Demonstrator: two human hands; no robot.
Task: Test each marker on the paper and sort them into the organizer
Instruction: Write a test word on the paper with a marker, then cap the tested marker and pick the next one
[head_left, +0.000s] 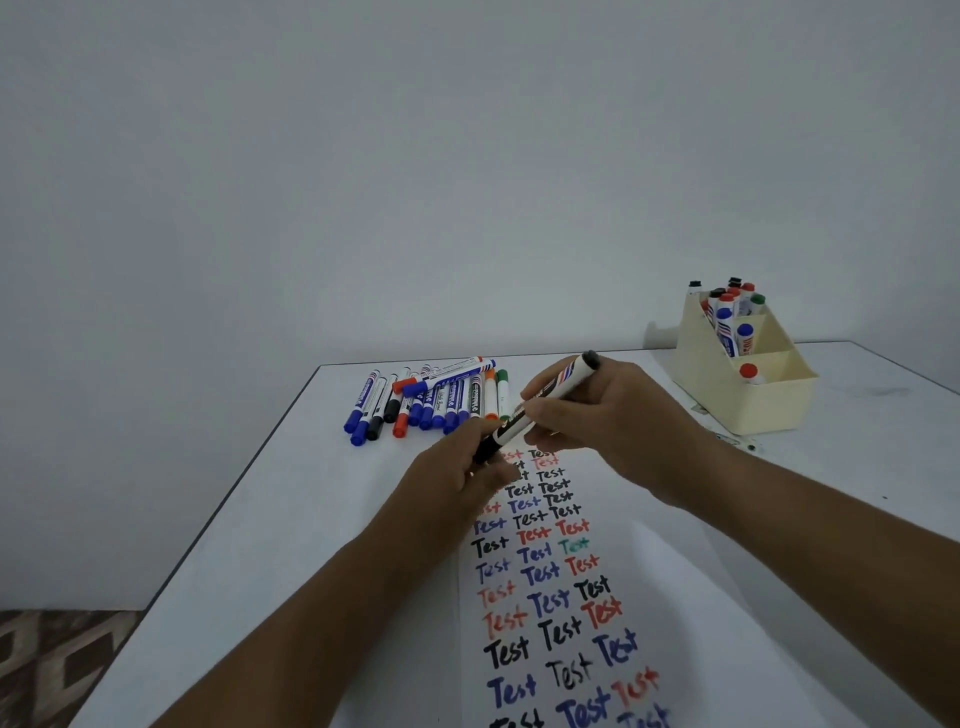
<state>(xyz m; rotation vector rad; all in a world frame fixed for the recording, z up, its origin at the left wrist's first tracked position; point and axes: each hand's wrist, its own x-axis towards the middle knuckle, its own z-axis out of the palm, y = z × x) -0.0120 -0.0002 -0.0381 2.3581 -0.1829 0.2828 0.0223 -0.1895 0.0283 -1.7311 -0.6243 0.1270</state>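
Note:
A black marker (558, 392) slants above the top of the paper (675, 597). My right hand (602, 421) grips its white barrel. My left hand (462, 478) pinches the black cap end at the lower left. Rows of the word "Test" in black, blue, red and green fill the paper below my hands. A pile of loose markers (426, 397), blue, black, red, orange and green, lies at the far side of the table. The cream organizer (748, 400) stands at the back right with several markers upright in its compartments.
The white table (291, 519) ends at a dark edge on the left, with patterned floor (47, 665) beyond it. A plain wall rises behind. Small scraps lie beside the organizer's base.

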